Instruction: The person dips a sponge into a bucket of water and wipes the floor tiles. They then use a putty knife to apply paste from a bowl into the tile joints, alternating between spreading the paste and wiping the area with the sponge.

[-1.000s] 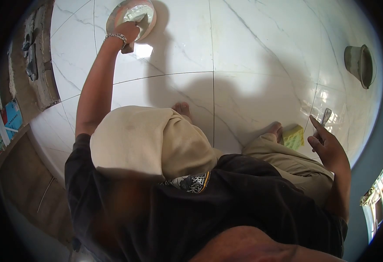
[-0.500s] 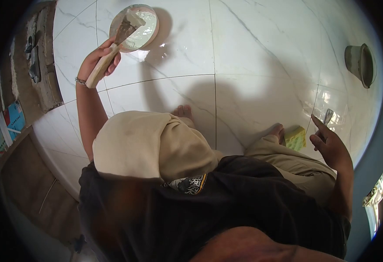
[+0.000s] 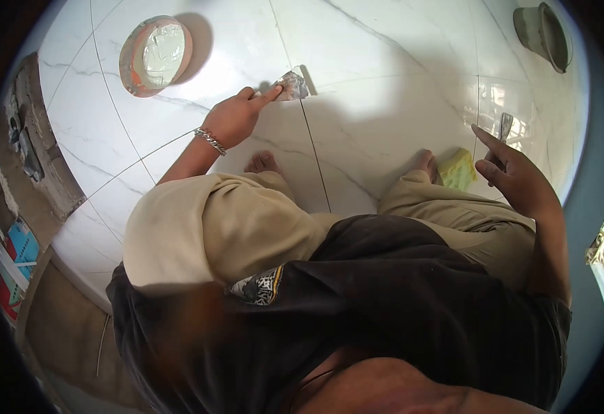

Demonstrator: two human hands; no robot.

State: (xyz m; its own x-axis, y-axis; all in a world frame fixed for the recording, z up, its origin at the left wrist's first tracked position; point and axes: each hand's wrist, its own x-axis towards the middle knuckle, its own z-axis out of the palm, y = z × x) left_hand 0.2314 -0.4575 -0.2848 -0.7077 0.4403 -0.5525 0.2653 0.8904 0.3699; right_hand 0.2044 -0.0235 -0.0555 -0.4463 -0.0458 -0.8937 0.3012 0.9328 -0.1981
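Note:
My left hand (image 3: 233,121), with a chain bracelet at the wrist, is closed on a putty knife (image 3: 293,85). The index finger lies along its blade, whose wide edge is at a joint between the white marbled floor tiles (image 3: 364,148). The knife's handle is hidden under the hand. To the left stands a round tub (image 3: 132,77) with white paste (image 3: 164,52) in it. On the other side, my right hand (image 3: 516,172) grips a narrow metal scraper (image 3: 505,125), index finger stretched out beside it. A yellow-green sponge (image 3: 458,170) lies between that hand and my foot.
A grey bucket (image 3: 528,34) stands at the upper right. Along the left edge are a rough broken ledge (image 3: 47,159) and blue and red packaging (image 3: 21,243). My bare feet and bent knees are close to the tiles being touched.
My left hand has brought the putty knife from over the tub rightward and down to the tile joint. My right hand still holds its scraper. The view has shifted slightly.

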